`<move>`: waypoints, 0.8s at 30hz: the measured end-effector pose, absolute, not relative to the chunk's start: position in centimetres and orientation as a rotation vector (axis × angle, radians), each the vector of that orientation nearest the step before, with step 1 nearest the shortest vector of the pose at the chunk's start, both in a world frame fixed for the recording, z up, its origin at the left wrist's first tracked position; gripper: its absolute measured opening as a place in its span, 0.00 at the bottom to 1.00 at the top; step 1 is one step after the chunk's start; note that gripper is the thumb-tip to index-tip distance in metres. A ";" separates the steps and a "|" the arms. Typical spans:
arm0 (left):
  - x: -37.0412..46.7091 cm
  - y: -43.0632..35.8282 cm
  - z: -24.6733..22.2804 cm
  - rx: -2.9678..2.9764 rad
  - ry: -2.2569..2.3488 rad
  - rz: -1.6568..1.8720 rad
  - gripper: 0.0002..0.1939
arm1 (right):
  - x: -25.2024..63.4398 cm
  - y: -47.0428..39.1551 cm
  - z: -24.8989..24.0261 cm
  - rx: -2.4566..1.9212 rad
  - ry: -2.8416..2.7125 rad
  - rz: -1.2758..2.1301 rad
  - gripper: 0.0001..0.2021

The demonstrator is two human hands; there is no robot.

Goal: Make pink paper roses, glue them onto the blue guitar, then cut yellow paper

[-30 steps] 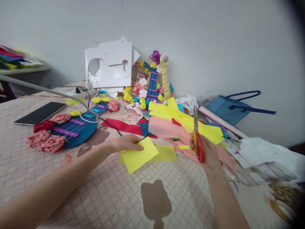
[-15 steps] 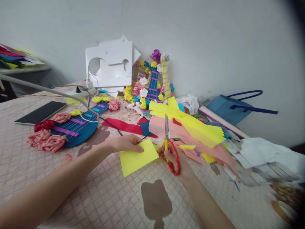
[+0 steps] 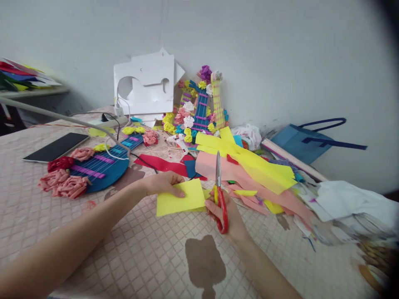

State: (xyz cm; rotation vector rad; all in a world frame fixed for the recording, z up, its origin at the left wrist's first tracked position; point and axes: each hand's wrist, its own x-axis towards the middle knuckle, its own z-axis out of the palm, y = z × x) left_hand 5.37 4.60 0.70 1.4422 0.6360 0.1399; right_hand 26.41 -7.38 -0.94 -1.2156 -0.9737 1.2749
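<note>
My left hand (image 3: 166, 184) pinches a yellow paper piece (image 3: 182, 200) by its upper left edge, above the table. Red-handled scissors (image 3: 221, 207) are in my right hand (image 3: 225, 209), blades closed and pointing away from me. The fingertips of that hand also touch the right side of the yellow paper, where a second yellow layer shows behind the first. Beyond the scissors lie long yellow strips (image 3: 249, 160) over a pink sheet (image 3: 218, 168).
At the left, a blue paper guitar (image 3: 109, 170) with pink flowers lies near a black tablet (image 3: 57, 146). A glue gun (image 3: 178, 142), decorated guitars (image 3: 201, 110) and white boards (image 3: 143, 85) stand behind. A blue bag (image 3: 301, 143) is at the right.
The yellow paper has turned so its lower edge is more level. My right hand has tilted the scissors more upright, their handles turned more edge-on.
</note>
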 end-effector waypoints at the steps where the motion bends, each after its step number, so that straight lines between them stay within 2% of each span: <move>1: 5.3 4.7 0.9 1.428 0.622 0.137 0.21 | 26.4 -7.4 -0.9 -1.202 -0.971 1.275 0.23; 6: 4.5 5.2 1.7 1.355 0.654 0.177 0.20 | 26.3 -7.6 -1.0 -1.037 -0.929 1.394 0.18; 14: 2.6 7.5 1.4 1.210 0.669 0.332 0.19 | 25.3 -8.5 -1.2 -0.663 -0.990 1.825 0.27; 24: 2.3 7.7 2.1 1.106 0.739 0.429 0.19 | 25.2 -9.1 -1.7 -0.492 -0.860 2.083 0.27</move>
